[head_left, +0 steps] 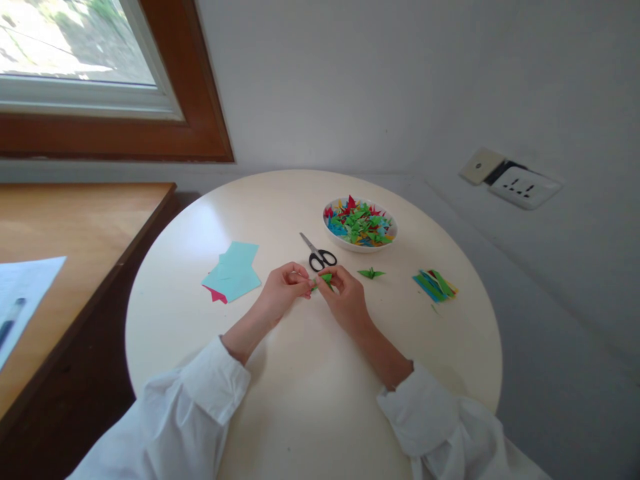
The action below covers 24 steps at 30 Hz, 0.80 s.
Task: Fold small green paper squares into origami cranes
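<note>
Between my two hands is a small piece of folded green paper (327,277), partly hidden by the fingers. My left hand (290,285) pinches its left end. At the other end, my right hand (345,293) grips it with thumb and fingers. Scissors (320,256) with black handles lie just beyond my fingertips, blades pointing away to the left. To the right of my right hand rests a green paper crane (371,273). A white bowl (361,249) full of small folded paper cranes in green, red, blue and yellow stands farther back.
Light blue paper sheets (235,270) with a red one (216,295) under them lie at the left of the round table (300,413). Coloured paper strips (434,285) are stacked at the right. A wooden desk (100,213) bears a white sheet (30,287) and a pen (12,321).
</note>
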Each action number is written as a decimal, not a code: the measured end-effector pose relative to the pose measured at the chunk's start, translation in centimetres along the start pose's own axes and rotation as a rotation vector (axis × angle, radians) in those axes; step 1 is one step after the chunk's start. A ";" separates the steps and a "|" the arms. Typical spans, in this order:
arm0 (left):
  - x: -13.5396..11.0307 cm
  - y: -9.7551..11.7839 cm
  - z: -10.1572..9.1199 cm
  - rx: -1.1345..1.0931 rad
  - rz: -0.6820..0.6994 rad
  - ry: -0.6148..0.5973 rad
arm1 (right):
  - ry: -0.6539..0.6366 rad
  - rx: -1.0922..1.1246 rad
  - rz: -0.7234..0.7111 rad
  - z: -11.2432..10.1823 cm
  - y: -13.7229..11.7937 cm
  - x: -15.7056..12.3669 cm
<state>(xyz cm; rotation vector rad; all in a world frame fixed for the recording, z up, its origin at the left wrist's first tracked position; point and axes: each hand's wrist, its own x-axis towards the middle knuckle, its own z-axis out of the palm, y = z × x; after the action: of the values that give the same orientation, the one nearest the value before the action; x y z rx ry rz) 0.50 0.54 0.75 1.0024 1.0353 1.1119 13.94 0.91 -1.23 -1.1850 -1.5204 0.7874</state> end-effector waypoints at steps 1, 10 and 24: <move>0.1 -0.1 -0.1 0.032 0.025 0.018 | 0.004 -0.022 -0.019 0.0 0.0 0.1; 0.5 -0.3 -0.2 0.196 0.137 0.126 | 0.008 -0.183 -0.132 -0.4 0.0 0.2; 0.5 -0.4 -0.1 0.288 0.159 0.120 | -0.015 -0.180 -0.189 -0.2 -0.1 0.1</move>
<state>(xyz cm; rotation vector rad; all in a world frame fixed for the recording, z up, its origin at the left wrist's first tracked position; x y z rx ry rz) 0.50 0.95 0.28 1.2778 1.2545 1.1848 14.13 0.96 -1.03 -1.1463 -1.7157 0.5431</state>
